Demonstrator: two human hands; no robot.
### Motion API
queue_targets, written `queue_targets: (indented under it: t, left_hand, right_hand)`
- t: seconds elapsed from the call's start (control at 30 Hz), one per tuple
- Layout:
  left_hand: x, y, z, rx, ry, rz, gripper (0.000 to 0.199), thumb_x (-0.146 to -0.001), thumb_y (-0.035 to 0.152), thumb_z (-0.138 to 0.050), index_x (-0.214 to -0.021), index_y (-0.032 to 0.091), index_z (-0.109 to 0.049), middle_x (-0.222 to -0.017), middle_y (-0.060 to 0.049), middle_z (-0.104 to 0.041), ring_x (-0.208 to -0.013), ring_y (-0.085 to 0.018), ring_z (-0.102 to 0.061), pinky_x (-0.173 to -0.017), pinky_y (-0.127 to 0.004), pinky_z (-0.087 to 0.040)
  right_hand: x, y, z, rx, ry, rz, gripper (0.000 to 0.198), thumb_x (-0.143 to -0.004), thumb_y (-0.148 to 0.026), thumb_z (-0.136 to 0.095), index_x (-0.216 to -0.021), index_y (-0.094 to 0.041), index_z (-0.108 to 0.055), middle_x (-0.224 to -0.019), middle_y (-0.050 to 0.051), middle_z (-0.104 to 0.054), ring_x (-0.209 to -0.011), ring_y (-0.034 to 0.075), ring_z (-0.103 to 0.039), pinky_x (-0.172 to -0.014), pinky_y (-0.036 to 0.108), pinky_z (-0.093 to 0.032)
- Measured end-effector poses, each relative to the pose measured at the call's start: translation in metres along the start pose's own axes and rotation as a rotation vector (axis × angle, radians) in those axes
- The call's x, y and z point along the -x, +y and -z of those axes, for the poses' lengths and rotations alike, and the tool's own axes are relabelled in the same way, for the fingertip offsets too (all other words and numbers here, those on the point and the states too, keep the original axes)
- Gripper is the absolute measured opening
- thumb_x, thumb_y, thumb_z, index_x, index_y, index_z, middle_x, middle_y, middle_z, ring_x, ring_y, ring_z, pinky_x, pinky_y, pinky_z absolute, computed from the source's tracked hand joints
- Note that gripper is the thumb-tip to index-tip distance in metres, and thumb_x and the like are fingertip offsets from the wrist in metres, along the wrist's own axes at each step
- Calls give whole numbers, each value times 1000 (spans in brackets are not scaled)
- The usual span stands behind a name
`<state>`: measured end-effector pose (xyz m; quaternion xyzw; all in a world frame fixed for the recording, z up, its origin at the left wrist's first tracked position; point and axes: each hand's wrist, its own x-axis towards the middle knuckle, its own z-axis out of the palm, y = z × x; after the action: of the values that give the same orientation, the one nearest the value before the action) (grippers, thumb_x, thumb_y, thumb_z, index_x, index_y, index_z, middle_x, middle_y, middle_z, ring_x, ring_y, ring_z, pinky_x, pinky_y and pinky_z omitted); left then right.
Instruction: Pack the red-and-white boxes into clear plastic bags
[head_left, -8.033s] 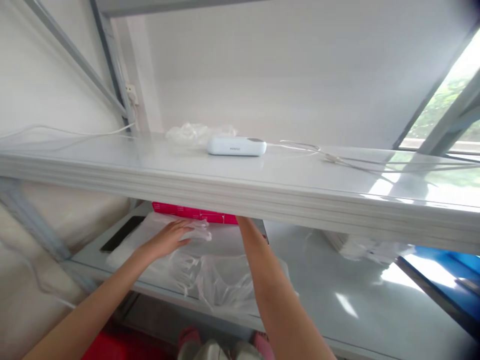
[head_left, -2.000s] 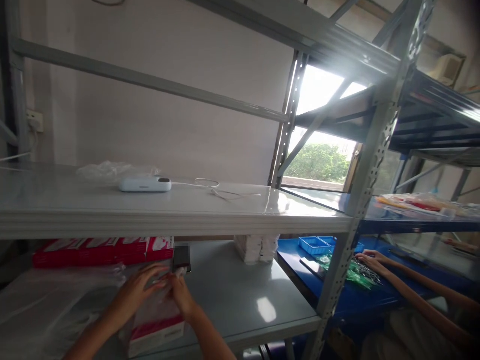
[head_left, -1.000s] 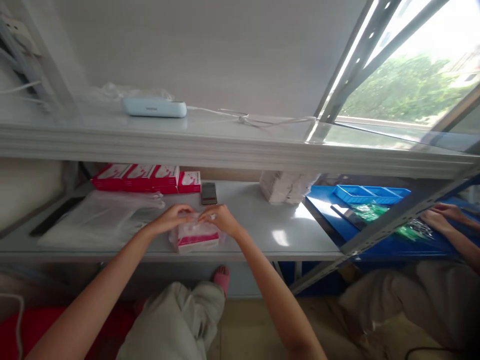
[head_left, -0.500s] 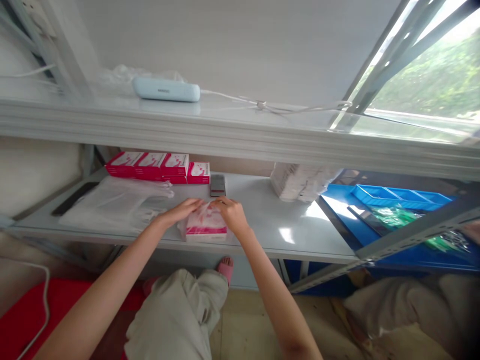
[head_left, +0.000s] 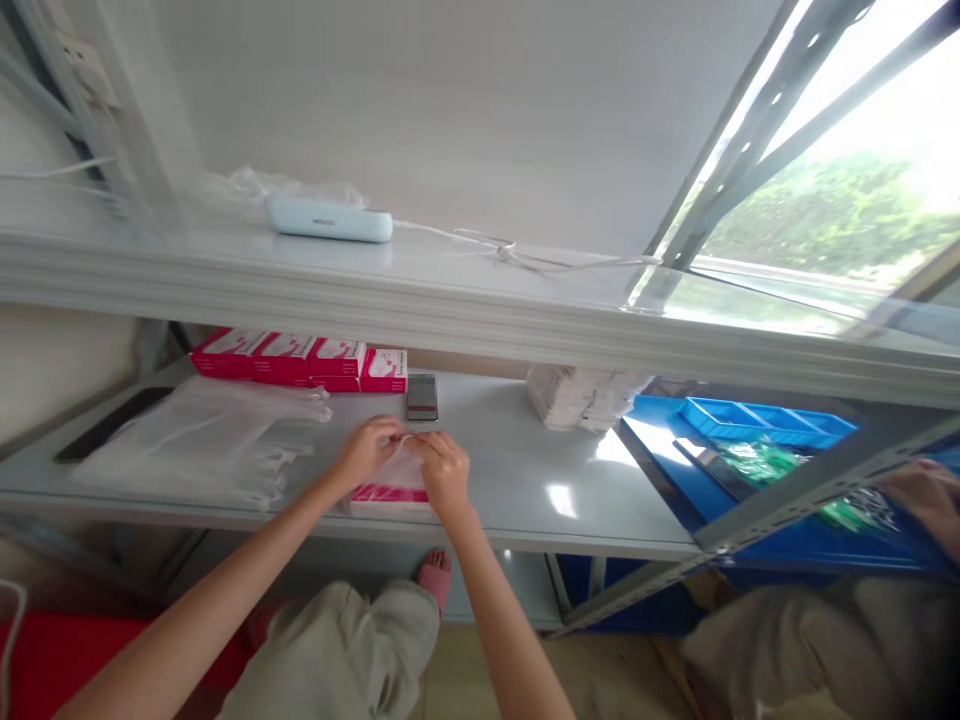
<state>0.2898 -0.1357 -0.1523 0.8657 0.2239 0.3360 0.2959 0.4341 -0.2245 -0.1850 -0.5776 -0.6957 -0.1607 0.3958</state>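
A pink-and-white box (head_left: 391, 492) sits inside a clear plastic bag (head_left: 403, 466) near the shelf's front edge. Above it, my left hand (head_left: 369, 448) pinches the bag's gathered top from the left. My right hand (head_left: 442, 464) closes on the same plastic from the right, its fingertips almost meeting the left ones. The fingers partly hide the top of the bag. Just behind my hands lies a phone-like grey slab (head_left: 422, 397). To the left is a flat pile of clear plastic bags (head_left: 187, 440).
Several pink-and-white boxes (head_left: 281, 360) stand in a row at the back left, near a dark flat object (head_left: 112, 424). A wrapped white stack (head_left: 574, 396) is at the back right. Overhead runs an upper shelf (head_left: 450, 320) with a light-blue device (head_left: 330, 219). At right, another person's hand (head_left: 926, 495) is near a blue tray (head_left: 769, 422).
Both hands have drawn closer together over the box and now pinch the bag's top at one spot. The camera view has tilted slightly up.
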Motion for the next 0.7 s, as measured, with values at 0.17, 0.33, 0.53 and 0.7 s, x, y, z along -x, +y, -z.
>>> queue_targets:
  t: [0.17,0.33,0.53,0.7]
  left_hand:
    - [11,-14,18,-429,111,-132,27,-87,17,-46,-94,23,-72,-93,-6,-70,-90,-23,-57,-86,-38,-40]
    - [18,-42,42,-665,126,-110,26,-88,16,-47,-91,25,-71,-94,-5,-71,-90,-26,-55,-86,-41,-36]
    - [26,-73,37,-585,-64,17,25,-79,16,-49,-89,23,-70,-95,-5,-72,-94,-24,-58,-93,-39,-37]
    - [11,-77,38,-206,-93,203,26,-70,30,-49,-79,19,-71,-92,-9,-73,-91,-25,-63,-90,-37,-45]
  right_hand:
    - [2,-12,3,76,136,-38,25,-88,-12,-54,-95,-28,-72,-106,2,-70,-107,20,-55,-88,33,-41]
    - [34,-35,14,89,160,-78,21,-89,-20,-58,-103,-33,-67,-129,2,-60,-134,25,-38,-109,53,-16]
    - [79,-65,-1,-66,15,-302,28,-89,-20,-57,-109,-38,-66,-133,2,-57,-133,28,-40,-108,66,3]
    - [68,-87,-16,-94,-15,-250,20,-85,-29,-63,-102,-39,-69,-141,-1,-48,-137,26,-32,-111,61,6]
